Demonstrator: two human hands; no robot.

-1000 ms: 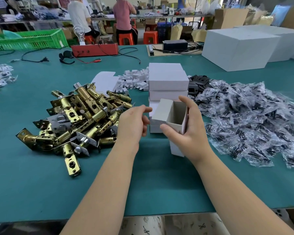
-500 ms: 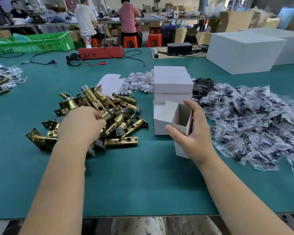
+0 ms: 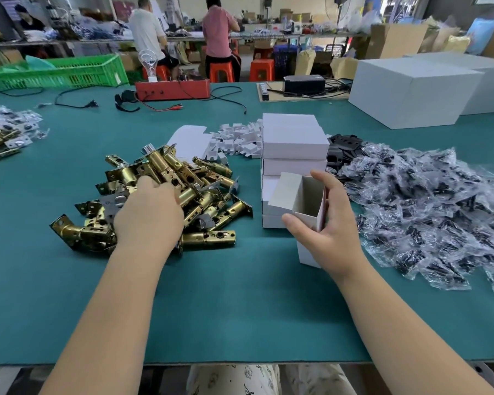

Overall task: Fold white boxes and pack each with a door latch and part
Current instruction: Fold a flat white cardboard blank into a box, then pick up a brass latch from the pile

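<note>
We see a green crate (image 3: 69, 71) at the far left edge of the teal surface (image 3: 240, 309), a red device (image 3: 173, 89) with cables (image 3: 226, 94) beside it, and two large white cartons (image 3: 411, 92) at the far right. Beyond, two people sit on orange stools (image 3: 221, 71) at another bench.

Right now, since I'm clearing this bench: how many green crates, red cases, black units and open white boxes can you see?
green crate: 1
red case: 1
black unit: 1
open white box, in the right hand grip: 1
Total: 4
</note>
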